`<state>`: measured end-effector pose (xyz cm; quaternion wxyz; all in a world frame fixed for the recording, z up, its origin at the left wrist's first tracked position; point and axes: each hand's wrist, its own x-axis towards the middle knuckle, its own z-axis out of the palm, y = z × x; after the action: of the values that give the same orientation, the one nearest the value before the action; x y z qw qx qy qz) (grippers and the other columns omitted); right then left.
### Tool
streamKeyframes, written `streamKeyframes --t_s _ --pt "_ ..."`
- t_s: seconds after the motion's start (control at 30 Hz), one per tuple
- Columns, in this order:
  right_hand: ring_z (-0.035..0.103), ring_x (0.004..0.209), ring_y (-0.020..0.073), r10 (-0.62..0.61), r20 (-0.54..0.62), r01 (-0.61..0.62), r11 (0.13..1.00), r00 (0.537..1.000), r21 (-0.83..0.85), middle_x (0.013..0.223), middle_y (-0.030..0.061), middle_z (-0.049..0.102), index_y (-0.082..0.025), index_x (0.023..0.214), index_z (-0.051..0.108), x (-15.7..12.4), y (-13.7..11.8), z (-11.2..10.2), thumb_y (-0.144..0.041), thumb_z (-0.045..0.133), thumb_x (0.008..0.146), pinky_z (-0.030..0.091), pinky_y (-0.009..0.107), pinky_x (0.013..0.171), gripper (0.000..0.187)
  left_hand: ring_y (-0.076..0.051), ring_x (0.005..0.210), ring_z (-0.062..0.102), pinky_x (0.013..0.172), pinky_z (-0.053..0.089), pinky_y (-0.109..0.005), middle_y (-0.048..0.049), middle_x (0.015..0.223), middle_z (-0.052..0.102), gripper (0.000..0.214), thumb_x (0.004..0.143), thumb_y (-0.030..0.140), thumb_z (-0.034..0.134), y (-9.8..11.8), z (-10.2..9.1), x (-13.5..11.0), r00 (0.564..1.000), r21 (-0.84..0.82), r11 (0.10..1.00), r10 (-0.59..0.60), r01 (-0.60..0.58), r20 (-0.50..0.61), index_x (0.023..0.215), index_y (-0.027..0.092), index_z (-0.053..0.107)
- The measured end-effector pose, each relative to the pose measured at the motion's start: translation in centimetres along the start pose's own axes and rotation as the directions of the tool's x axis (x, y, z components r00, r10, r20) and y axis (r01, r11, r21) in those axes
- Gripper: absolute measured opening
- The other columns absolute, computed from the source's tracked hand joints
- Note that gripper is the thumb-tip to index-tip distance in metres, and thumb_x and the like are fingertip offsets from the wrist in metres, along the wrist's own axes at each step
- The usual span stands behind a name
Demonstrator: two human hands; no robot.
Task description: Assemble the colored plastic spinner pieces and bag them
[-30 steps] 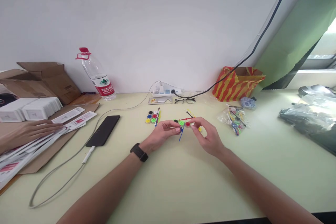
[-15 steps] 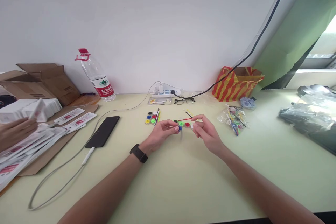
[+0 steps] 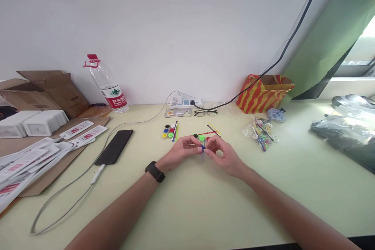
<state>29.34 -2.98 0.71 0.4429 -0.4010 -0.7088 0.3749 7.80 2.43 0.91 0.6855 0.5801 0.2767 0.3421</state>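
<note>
The right hand (image 3: 227, 159) has come over to the left hand (image 3: 180, 153); now both pinch the blue bit (image 3: 203, 147), working on it together.

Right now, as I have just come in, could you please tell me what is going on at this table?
A person is handling a small blue piece. The left grip pinches it, and the right grip comes right up to it; whether that one also holds it is too small to tell. Just beyond stands a green disc. Further left, more coloured discs lie beside thin sticks. A clear bag of coloured pieces lies on the right.
</note>
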Motion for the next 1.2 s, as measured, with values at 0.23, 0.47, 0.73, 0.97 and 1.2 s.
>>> streamKeyframes --t_s 0.23,0.47,0.73,0.97,1.2 --pt "0.061 0.078 0.0176 -0.006 -0.036 0.006 1.000 0.999 -0.016 0.089 0.0019 0.061 -0.024 0.099 0.055 0.1 0.3 0.1 -0.041 0.058 0.100 0.051 0.032 0.069 0.017 -0.021 0.091 0.071 0.090 0.056 -0.037 -0.0077 0.095 0.074 0.028 0.081 0.037 0.087 0.0 0.1 0.0 1.000 0.044 0.999 -0.009 0.009 0.010 0.095 0.016 0.073" --pt "0.065 0.084 0.0201 -0.066 -0.176 0.052 0.995 0.982 -0.085 0.105 0.0070 0.068 -0.025 0.111 0.058 0.1 -0.3 -0.7 -0.039 0.053 0.103 0.055 0.037 0.077 0.017 -0.018 0.086 0.071 0.086 0.054 -0.033 -0.0069 0.091 0.074 0.031 0.081 0.038 0.087 -0.1 -0.3 0.3 0.999 0.011 1.000 -0.027 0.027 -0.033 0.100 0.016 0.077" --pt "0.064 0.106 0.0205 -0.346 -0.152 0.299 0.916 0.926 -0.267 0.172 0.0160 0.011 -0.037 0.147 0.020 -0.6 -0.5 -0.4 -0.027 0.044 0.106 0.056 0.048 0.091 0.049 -0.016 0.083 0.069 0.082 0.052 -0.029 -0.0062 0.087 0.073 0.029 0.079 0.035 0.089 0.1 -0.3 0.2 0.998 -0.053 0.997 -0.064 0.064 -0.004 0.096 0.014 0.079" --pt "0.048 0.055 0.0160 0.038 -0.022 -0.039 0.998 0.999 -0.051 0.069 -0.0030 0.058 -0.028 0.120 0.043 -0.5 -0.6 -1.4 -0.044 0.036 0.109 0.042 0.029 0.053 0.021 -0.016 0.082 0.069 0.083 0.052 -0.029 -0.0062 0.087 0.074 0.030 0.077 0.035 0.090 0.0 -0.5 0.2 0.997 -0.090 0.994 -0.070 0.067 -0.036 0.096 0.014 0.078" --pt "0.054 0.068 0.0152 -0.009 -0.146 0.019 0.998 0.989 0.062 0.089 0.0016 0.064 -0.027 0.119 0.045 0.1 -0.4 -1.6 -0.044 0.046 0.106 0.045 0.029 0.061 0.022 -0.017 0.083 0.070 0.085 0.052 -0.030 -0.0071 0.089 0.074 0.031 0.078 0.034 0.090 -0.2 -0.6 0.3 0.996 -0.078 0.994 -0.079 0.076 -0.040 0.097 0.013 0.077"
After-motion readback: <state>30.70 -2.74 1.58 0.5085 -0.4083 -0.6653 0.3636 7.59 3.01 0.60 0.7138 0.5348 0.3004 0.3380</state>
